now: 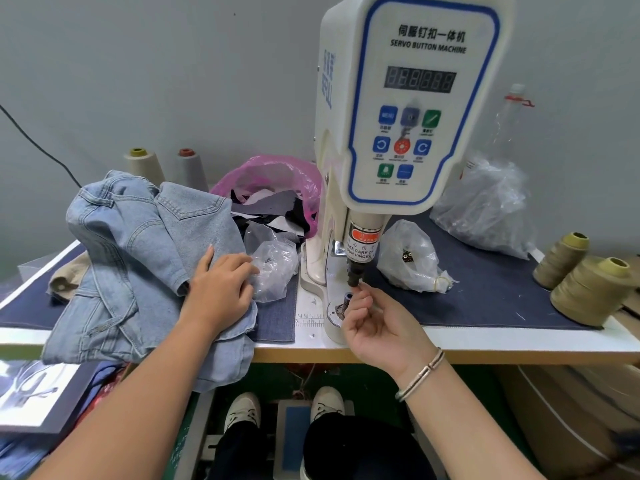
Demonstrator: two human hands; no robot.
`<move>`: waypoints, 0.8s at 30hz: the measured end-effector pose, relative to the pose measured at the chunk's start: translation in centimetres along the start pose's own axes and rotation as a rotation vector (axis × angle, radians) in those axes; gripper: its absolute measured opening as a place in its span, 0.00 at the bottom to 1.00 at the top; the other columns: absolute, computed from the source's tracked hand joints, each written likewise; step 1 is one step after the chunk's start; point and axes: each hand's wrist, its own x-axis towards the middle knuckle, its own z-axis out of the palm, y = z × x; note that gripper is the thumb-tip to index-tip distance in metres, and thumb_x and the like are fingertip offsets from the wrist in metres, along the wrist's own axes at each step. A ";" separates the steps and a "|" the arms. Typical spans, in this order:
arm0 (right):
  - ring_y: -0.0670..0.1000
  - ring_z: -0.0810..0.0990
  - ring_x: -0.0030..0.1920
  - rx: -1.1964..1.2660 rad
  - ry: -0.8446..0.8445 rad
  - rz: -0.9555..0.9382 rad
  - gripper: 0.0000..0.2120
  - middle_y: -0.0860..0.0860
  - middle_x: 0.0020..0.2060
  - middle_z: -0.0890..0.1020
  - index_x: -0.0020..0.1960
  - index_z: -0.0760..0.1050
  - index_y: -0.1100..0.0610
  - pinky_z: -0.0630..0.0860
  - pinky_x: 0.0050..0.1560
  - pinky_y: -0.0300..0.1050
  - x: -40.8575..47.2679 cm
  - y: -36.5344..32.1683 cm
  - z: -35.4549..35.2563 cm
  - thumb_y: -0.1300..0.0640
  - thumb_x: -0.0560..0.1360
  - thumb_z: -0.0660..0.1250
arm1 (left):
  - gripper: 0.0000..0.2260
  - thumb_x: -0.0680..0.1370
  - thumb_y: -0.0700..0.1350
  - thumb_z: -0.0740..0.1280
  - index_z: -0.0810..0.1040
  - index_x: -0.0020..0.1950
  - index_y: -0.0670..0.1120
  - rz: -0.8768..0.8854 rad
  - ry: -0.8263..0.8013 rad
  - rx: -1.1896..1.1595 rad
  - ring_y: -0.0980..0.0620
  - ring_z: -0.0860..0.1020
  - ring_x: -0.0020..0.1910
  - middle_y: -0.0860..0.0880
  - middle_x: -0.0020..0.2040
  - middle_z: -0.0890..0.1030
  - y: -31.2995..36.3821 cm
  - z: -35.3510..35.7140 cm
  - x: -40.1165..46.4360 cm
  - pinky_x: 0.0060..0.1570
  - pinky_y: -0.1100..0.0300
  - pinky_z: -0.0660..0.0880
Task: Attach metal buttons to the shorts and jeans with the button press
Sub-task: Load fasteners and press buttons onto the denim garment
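Note:
A white servo button press [408, 109] stands on the table, its black upper die [356, 276] hanging over the lower die [341, 308]. My right hand [377, 325] is raised under the upper die, fingertips pinching a small part at its tip; the part itself is mostly hidden. To the left, a pile of light blue denim garments [138, 265] lies over the table's front edge. Resting flat on that pile is my left hand [221, 289], fingertips touching a clear plastic bag [275, 268] of small parts.
A second clear bag [410, 259] of buttons lies right of the press, a bigger crumpled one [485, 206] behind it. A pink bag [273, 192] of fabric scraps sits behind the denim. Thread cones [585, 289] stand at the right edge. A foot pedal [294, 441] lies between my shoes.

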 end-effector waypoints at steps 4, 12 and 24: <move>0.46 0.72 0.20 -0.298 0.010 -0.108 0.06 0.52 0.26 0.76 0.42 0.79 0.64 0.68 0.19 0.35 0.8 -1.0 -1.2 0.60 0.70 0.68 | 0.12 0.71 0.41 0.65 0.83 0.51 0.46 0.040 0.040 0.039 0.44 0.79 0.57 0.46 0.57 0.81 0.0 0.1 0.2 0.70 0.36 0.60; 0.40 0.71 0.24 -1.603 0.304 -0.974 0.08 0.44 0.25 0.75 0.47 0.80 0.56 0.66 0.28 0.28 5.6 -8.9 -3.8 0.59 0.79 0.62 | 0.14 0.69 0.37 0.64 0.84 0.50 0.47 0.290 0.023 0.185 0.47 0.82 0.48 0.51 0.49 0.84 0.3 -0.3 1.1 0.57 0.50 0.70; 0.45 0.77 0.34 -1.772 0.225 -0.952 0.15 0.45 0.39 0.82 0.44 0.77 0.44 0.70 0.34 0.33 7.8 -10.1 -6.1 0.63 0.78 0.62 | 0.14 0.78 0.50 0.55 0.77 0.56 0.59 -0.285 -0.403 0.154 0.49 0.78 0.54 0.54 0.55 0.81 2.0 -0.1 5.8 0.46 0.55 0.64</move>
